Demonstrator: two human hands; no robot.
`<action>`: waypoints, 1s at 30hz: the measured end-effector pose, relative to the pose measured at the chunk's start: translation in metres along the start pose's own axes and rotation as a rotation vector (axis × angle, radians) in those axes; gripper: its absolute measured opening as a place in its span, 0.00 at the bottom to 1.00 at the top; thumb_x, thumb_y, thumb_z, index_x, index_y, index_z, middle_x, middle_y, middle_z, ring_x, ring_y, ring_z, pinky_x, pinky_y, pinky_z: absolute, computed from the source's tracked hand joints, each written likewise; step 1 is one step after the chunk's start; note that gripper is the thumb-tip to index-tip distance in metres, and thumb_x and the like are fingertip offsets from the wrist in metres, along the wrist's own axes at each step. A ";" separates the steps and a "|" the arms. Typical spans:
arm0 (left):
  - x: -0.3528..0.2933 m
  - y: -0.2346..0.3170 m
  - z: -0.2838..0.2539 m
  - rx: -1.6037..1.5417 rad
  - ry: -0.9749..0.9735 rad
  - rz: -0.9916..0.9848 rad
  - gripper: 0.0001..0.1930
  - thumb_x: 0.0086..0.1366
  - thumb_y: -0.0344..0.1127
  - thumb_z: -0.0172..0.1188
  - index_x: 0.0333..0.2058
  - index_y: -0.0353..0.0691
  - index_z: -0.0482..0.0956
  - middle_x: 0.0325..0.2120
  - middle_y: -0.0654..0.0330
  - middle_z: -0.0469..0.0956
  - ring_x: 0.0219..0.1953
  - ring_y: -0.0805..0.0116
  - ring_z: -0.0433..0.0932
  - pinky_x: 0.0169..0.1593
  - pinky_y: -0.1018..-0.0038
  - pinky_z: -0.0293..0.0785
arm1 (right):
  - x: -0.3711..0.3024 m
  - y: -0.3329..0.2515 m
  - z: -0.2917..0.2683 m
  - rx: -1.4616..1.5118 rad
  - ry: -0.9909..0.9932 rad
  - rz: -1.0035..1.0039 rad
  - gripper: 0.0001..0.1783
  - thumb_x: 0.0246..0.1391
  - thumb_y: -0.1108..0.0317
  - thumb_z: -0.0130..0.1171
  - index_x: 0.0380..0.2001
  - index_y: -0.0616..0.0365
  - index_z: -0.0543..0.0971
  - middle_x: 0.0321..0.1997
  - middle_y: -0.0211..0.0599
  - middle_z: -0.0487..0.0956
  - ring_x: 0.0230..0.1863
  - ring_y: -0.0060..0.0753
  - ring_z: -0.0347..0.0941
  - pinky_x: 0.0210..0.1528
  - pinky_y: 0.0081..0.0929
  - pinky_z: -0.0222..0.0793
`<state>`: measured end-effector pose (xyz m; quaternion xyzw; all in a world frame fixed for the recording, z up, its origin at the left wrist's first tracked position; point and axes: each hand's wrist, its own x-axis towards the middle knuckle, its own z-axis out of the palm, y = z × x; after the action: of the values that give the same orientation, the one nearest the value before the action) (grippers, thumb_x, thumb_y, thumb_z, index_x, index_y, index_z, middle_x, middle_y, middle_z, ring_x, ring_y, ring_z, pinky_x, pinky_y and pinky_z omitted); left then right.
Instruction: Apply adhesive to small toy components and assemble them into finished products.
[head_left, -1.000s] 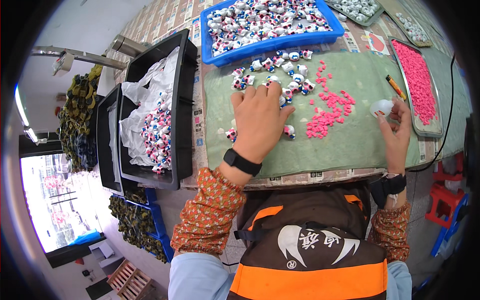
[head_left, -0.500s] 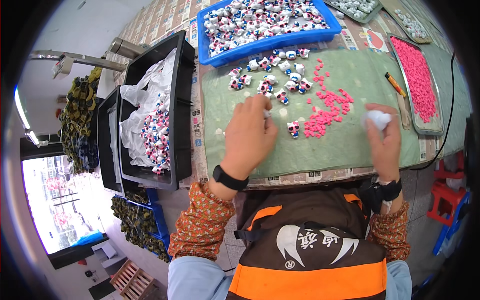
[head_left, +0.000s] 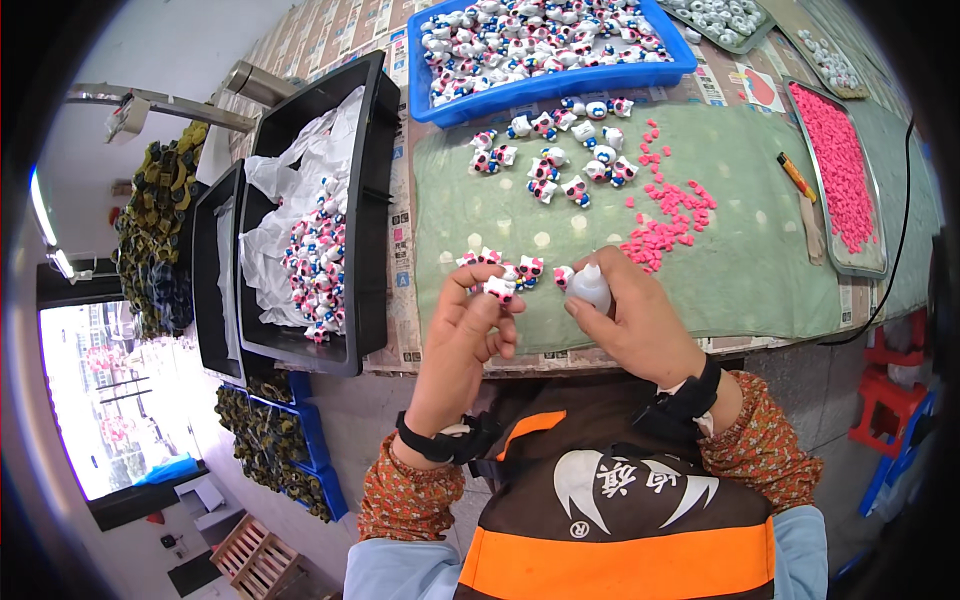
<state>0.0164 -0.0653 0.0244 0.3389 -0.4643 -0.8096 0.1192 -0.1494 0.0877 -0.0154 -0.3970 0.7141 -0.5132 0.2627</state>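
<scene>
Between the thumb and fingers of my left hand (head_left: 452, 345) is a small white cat figurine (head_left: 499, 289) with pink and blue parts. My right hand (head_left: 645, 325) is closed around a small white squeeze bottle (head_left: 588, 290), its tip pointing up and away from me. The two hands are close together, above the near edge of the green mat (head_left: 735, 300). A few more figurines (head_left: 529, 270) lie just beyond my left fingers, and one is partly hidden by the bottle. Loose pink pieces (head_left: 670, 215) are scattered beyond my right hand.
Several figurines (head_left: 577, 190) stand farther back on the mat. A blue tray (head_left: 415, 70) full of figurines is behind them. To the left, a black bin (head_left: 370, 200) holds white sheets and figurines. At right are a metal tray (head_left: 880, 240) of pink pieces and a yellow-orange marker-like stick (head_left: 797, 176).
My right hand has come left with the bottle, beside my left hand. My left hand has drawn nearer to me and turned, now showing a figurine in its fingers. The view has shifted slightly.
</scene>
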 end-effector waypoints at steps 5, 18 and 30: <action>-0.008 -0.018 0.005 -0.040 -0.050 0.009 0.18 0.77 0.33 0.55 0.62 0.38 0.69 0.44 0.57 0.80 0.35 0.79 0.77 0.36 0.81 0.79 | -0.002 -0.010 -0.009 0.178 -0.037 0.145 0.16 0.60 0.68 0.65 0.46 0.60 0.72 0.34 0.42 0.79 0.34 0.40 0.77 0.38 0.37 0.72; -0.014 -0.039 0.032 -0.084 -0.127 -0.073 0.20 0.73 0.29 0.60 0.61 0.38 0.70 0.51 0.52 0.80 0.47 0.73 0.82 0.49 0.73 0.83 | -0.066 -0.033 -0.072 -0.050 0.127 -0.137 0.22 0.50 0.70 0.72 0.48 0.62 0.78 0.41 0.44 0.82 0.35 0.45 0.81 0.40 0.34 0.75; -0.020 -0.048 0.049 0.106 -0.138 0.078 0.18 0.69 0.20 0.61 0.55 0.34 0.71 0.51 0.51 0.78 0.55 0.66 0.80 0.53 0.70 0.84 | -0.074 -0.043 -0.076 -0.237 0.011 -0.395 0.23 0.45 0.69 0.76 0.45 0.59 0.80 0.27 0.39 0.81 0.22 0.40 0.77 0.25 0.34 0.70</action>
<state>0.0046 0.0032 0.0097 0.2698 -0.5266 -0.7999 0.1004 -0.1555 0.1828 0.0483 -0.5544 0.6792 -0.4694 0.1048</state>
